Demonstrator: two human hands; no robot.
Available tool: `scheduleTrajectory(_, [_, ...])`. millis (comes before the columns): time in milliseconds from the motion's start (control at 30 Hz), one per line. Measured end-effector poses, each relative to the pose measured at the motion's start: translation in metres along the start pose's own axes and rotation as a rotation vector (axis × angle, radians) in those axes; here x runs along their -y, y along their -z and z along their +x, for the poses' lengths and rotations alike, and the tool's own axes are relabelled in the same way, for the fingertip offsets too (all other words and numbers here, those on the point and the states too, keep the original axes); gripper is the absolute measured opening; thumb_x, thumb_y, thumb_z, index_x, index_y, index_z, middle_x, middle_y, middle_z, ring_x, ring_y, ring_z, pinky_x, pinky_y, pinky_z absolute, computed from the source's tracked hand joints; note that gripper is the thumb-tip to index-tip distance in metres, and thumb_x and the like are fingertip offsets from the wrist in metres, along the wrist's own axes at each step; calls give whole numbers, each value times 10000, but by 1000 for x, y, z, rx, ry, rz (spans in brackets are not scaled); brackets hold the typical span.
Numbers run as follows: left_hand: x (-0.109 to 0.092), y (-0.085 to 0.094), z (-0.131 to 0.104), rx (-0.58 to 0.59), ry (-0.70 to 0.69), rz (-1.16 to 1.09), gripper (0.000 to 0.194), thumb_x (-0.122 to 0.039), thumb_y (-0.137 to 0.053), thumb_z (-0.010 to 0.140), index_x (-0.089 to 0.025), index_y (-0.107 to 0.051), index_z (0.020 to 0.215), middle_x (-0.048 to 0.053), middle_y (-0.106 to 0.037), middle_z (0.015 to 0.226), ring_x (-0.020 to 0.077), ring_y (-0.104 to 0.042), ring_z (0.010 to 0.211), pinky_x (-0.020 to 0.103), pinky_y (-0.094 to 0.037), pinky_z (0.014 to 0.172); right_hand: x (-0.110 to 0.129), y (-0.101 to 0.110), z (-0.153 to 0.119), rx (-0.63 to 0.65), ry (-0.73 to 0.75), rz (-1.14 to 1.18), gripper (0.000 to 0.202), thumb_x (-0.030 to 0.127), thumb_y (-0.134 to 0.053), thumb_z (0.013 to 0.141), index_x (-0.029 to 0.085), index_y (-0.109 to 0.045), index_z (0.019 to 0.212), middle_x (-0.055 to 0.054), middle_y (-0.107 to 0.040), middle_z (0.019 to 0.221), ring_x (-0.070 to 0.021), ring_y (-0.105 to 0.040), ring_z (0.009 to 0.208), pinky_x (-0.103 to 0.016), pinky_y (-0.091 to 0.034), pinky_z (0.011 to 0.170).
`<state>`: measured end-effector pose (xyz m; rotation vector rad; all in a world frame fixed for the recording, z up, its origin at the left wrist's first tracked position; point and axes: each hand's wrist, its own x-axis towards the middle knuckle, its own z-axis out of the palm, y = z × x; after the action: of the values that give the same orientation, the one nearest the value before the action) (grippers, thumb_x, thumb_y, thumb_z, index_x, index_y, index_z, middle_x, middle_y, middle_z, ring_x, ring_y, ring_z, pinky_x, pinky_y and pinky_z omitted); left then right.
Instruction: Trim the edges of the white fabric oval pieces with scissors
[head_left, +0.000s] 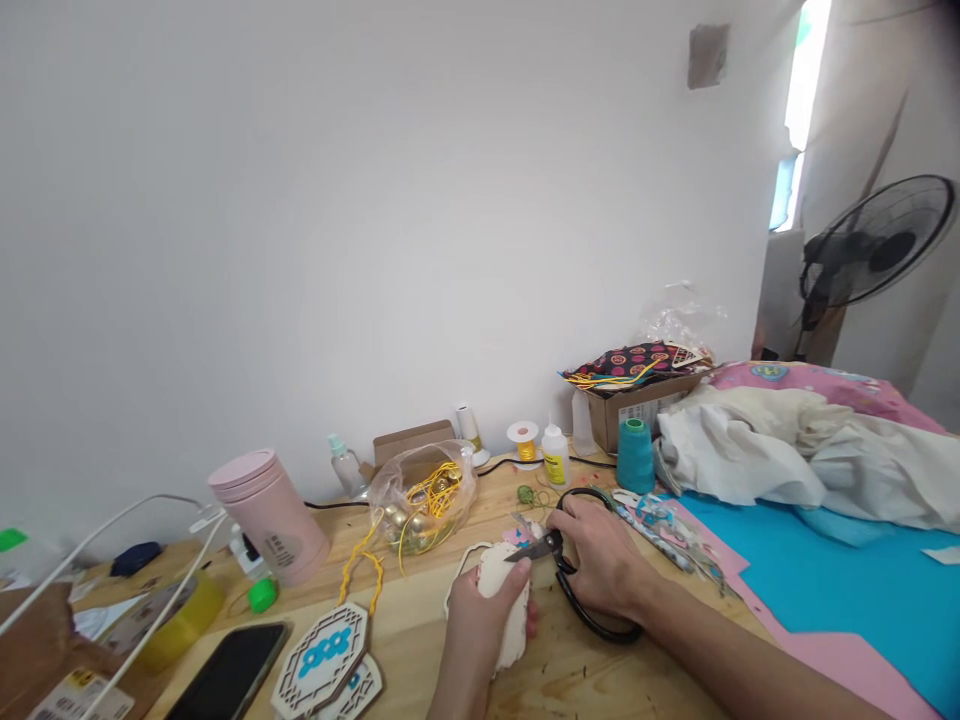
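left hand [480, 622] gripping white piece [493, 568] above wooden table [574, 665], thumb on its face, right hand [606, 560] grasping black scissors [555, 543], blade at piece's upper right, teal thread [635, 458] beyond

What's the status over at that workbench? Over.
Left grip: holding cream piece. Right grip: holding black-handled scissors, blade over piece. White bottle beyond, seemingly out of the way.

Shows one left hand [478, 622] and one right hand [600, 555] at near centre, plus one pair of scissors [554, 544] and one cream piece [493, 565]. Counts two cut-out ornaments [325, 655], one phone [229, 675], one yellow tape roll [191, 618] and one pink tumbler [271, 528] at left. Has one yellow-thread spool [527, 450], one yellow-labelled bottle [554, 457] and one teal thread cone [636, 456] farther off, with one fan [881, 245] at far right.
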<state>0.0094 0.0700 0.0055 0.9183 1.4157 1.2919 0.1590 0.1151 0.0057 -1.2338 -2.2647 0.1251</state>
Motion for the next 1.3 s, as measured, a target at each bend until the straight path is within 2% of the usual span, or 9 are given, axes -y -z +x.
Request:
scheduleTrajectory(233, [0,2,1,25,-12,5,363,-412,-721,473,-149,-522,625,-19,-568,360,111,-480,296,220,-380,323,0,-3,0,49,44,30,236,193,-536,561,190,-555,796,-36,-506,780,-177,-461,702,-254,-298,578])
scheduleTrajectory(567, [-1,1,5,-3,44,44,366,-448,-710,470,-158,-514,577,-7,-553,325,124,-475,272,228,-372,302,2,0,0,2,-24,-65,229,161,-511,565,186,-570,785,-52,-514,780,-185,-466,703,-269,-292,584])
scheduleTrajectory(800, [-2,0,0,11,36,59,378,-456,-717,445,-160,-526,583,-8,-553,330,130,-480,279,236,-372,308,2,-1,0,12,15,-7,252,176,-532,563,194,-571,812,-43,-517,789,-182,-468,715,-261,-303,595])
scheduleTrajectory(1033, [-3,0,1,34,30,66,366,-458,-707,462,-159,-532,579,-5,-556,350,129,-486,286,231,-372,312,2,0,1,-3,-15,-88,218,176,-524,566,199,-571,777,-41,-516,778,-176,-466,693,-262,-282,570])
scheduleTrajectory(1200, [-2,0,-5,63,50,84,345,-436,-712,467,-159,-519,537,2,-543,328,127,-468,262,223,-350,285,-9,10,3,-128,-177,-83,225,160,-510,610,183,-577,824,-46,-511,780,-177,-476,710,-257,-317,602])
scheduleTrajectory(1300, [-2,1,-5,56,37,79,316,-413,-699,496,-159,-520,553,-1,-557,345,119,-477,277,218,-365,304,-7,12,3,-181,-131,2,207,189,-534,618,181,-573,822,-47,-515,797,-180,-483,719,-262,-348,619])
